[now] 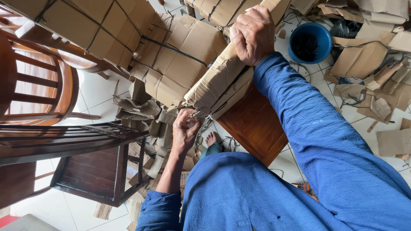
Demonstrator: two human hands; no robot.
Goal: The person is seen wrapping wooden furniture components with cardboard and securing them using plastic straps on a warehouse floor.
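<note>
a: what is the right hand (pixel 252 33) doing?

b: it is clenched over the upper end of a cardboard-wrapped furniture piece (pixel 222 81) that leans across the middle of the view. dark wood panel (pixel 254 124) shows just below that wrapping, where the cardboard stops.

a: and the left hand (pixel 185 130)?

b: it grasps the lower torn end of the same wrapping, fingers curled at a small metal clip (pixel 195 114) on the edge.

a: what crowds around the wrapped piece?

b: to its left stands another bundle in brown cardboard (pixel 180 60) tied with black cord (pixel 173 48), and further left a third tied bundle (pixel 92 28). bare wooden chairs (pixel 38 85) stand left of those, with a dark slatted one (pixel 94 162) lower down. crumpled corrugated scraps (pixel 141 109) lie on the white tiled floor (pixel 98 94) under the wrapped piece, beside a bare foot (pixel 211 137).

a: anything to the right of it?

b: a blue plastic bowl (pixel 310 42) holding dark bits sits just right of the right hand, and beyond it a heap of loose cardboard pieces (pixel 376 68) spreads over the tiles.
</note>
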